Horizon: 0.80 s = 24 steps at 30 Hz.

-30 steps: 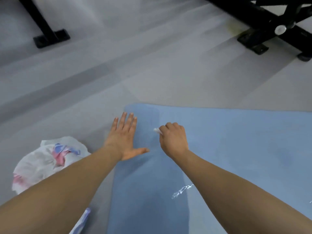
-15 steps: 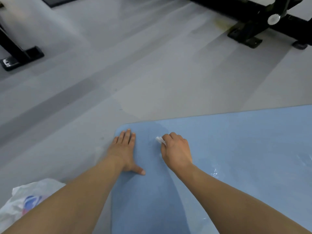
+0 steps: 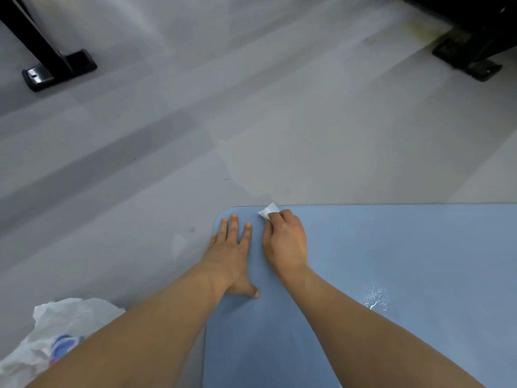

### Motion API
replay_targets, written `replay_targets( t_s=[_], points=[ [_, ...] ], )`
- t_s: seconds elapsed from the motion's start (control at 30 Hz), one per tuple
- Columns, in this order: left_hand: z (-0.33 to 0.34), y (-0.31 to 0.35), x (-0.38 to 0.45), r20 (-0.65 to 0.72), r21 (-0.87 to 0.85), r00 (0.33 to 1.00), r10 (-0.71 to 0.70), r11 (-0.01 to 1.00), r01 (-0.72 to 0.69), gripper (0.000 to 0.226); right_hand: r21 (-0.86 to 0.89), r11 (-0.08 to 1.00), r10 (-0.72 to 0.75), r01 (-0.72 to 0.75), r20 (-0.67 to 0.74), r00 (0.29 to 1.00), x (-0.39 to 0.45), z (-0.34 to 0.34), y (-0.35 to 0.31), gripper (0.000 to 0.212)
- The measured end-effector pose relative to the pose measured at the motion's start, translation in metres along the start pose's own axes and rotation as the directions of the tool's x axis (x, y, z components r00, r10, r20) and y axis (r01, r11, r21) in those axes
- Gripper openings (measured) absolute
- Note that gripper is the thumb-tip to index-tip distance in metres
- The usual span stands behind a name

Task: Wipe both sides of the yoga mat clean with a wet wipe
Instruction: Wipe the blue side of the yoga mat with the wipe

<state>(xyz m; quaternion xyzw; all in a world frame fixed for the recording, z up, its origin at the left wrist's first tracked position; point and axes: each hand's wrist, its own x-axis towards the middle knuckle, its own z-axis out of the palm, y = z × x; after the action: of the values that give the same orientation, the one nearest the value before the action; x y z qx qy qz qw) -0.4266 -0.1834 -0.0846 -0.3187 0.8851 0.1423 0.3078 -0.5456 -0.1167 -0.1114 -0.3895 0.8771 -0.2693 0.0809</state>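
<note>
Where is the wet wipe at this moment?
In the head view, the wet wipe is pinched in the right hand at the far edge of the blue yoga mat, near its rounded corner, just right of the flat left hand.

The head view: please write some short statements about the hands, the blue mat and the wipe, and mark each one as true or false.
1. The left hand lies flat with straight fingers on the light blue foam yoga mat. True.
2. The right hand holds a small white wet wipe near the far edge of the mat. True.
3. The wipe is at the mat's right end. False: it is near the rounded far left corner.
4. The crumpled white plastic bag lies on the mat. False: it lies on the grey floor, left of the mat.
5. The mat is rolled up. False: it lies spread flat.
</note>
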Motion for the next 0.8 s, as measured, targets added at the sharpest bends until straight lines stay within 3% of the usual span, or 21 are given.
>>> replay_targets(
  t_s=[0.13,0.3,0.43,0.5,0.63,0.73,0.8],
  points=[
    [0.004,-0.001,0.001,-0.023,-0.02,1.0,-0.003,1.0,0.003,0.151,-0.047,0.999,-0.014,0.015,0.026,1.0,0.003,0.003,-0.002,0.019],
    [0.004,-0.005,0.0,-0.077,-0.099,0.997,-0.025,0.995,0.018,0.16,-0.015,0.981,-0.186,0.194,0.218,0.958,-0.006,0.01,-0.016,0.019],
    [0.005,-0.008,-0.002,-0.099,-0.112,0.995,-0.029,0.993,0.018,0.163,-0.048,0.957,-0.262,0.286,0.272,0.926,0.005,-0.002,0.005,0.018],
    [0.004,-0.009,-0.002,-0.105,-0.108,0.994,-0.028,0.994,0.017,0.163,-0.073,0.957,-0.258,0.281,0.228,0.939,0.014,-0.017,0.03,0.02],
    [0.004,-0.009,-0.002,-0.099,-0.121,0.995,-0.03,0.993,0.017,0.163,-0.15,0.986,-0.056,0.071,0.104,0.993,0.031,-0.042,0.077,0.019],
    [0.002,-0.008,-0.001,-0.089,-0.112,0.995,-0.039,0.993,0.029,0.164,-0.166,0.986,0.014,-0.003,0.066,0.998,0.027,-0.034,0.065,0.028],
    [0.001,-0.008,0.0,-0.075,-0.098,0.996,-0.046,0.994,0.038,0.165,-0.075,0.997,0.022,-0.015,0.084,0.996,0.019,-0.023,0.041,0.026]
  ],
)
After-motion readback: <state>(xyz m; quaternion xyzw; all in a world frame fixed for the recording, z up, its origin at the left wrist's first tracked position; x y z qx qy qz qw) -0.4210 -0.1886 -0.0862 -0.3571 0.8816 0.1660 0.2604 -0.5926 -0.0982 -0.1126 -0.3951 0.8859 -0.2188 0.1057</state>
